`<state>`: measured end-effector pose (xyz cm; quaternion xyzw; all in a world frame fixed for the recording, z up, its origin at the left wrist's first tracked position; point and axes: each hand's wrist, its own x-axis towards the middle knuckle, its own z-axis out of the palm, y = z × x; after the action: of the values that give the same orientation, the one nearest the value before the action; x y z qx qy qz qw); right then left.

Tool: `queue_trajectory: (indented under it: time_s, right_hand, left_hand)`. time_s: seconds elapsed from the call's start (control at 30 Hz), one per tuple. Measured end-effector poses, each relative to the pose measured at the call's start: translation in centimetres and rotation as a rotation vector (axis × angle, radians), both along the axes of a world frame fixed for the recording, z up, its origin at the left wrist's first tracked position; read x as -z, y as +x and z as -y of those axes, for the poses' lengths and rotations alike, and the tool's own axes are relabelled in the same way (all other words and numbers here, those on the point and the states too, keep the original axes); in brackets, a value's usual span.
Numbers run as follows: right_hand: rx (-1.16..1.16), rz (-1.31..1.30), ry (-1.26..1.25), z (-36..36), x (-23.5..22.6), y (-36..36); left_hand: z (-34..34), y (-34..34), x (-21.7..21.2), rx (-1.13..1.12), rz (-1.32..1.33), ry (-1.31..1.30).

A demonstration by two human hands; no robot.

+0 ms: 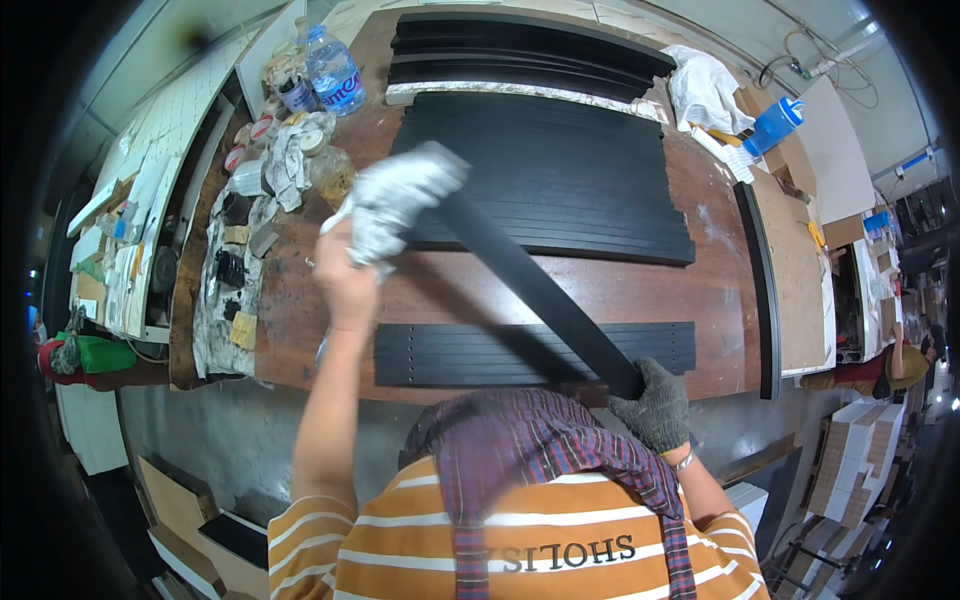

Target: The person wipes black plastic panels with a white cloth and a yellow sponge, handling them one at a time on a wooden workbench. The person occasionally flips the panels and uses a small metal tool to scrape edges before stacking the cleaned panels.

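The right hand (655, 405) has a gray glove on. Its fingers are wrapped around the near end of a long black strip (540, 290), by the tabletop's (722, 300) near edge. The left hand (345, 285) is bare. Its fingers grip a white rag (405, 195) at the strip's far end. The rag is blurry, so I can't tell if it goes all the way around the strip.

The strip is up off the tabletop, and its shadow falls below. It runs on a slant, from the right hand out toward the far left corner. The right hand is right on the strip. The left hand meets it only at the rag.

Under the strip, a row of flat slats (480, 345) lies along the near edge. Past it, a big black stack (560, 170) sits in the middle, and more black pieces (520, 45) lie by the far edge.

A jar (328, 180) and a clear bottle (335, 75) stand toward the far left corner. A white cloth (705, 90) and a blue bottle (775, 125) are by the far right corner. One black bar (757, 290) lies along the right edge.
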<state>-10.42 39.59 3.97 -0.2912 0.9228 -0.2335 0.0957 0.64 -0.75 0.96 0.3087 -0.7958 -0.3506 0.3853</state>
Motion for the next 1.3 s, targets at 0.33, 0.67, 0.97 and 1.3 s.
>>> queue_trajectory:
  time_s: [0.33, 0.67, 0.97, 1.3]
  right_hand:
    - [0.044, 0.075, -0.015, 1.5, 1.0, 2.9]
    - [-0.067, 0.241, 0.115, 3.3, 0.7, 3.3]
    - [-0.283, 0.224, 0.198, 4.3, 0.1, 1.2]
    - [-0.486, -0.040, 0.130, 2.2, 2.6, -0.5]
  left_hand:
    - [-5.4, -0.4, 2.2, 0.506, -0.351, 0.836]
    - [-4.5, 3.7, -0.4, 0.502, -0.287, 0.998]
    - [-1.9, 7.0, 1.6, 0.443, -0.324, 1.107]
    - [3.1, 13.3, 5.4, 0.128, 0.429, 0.387]
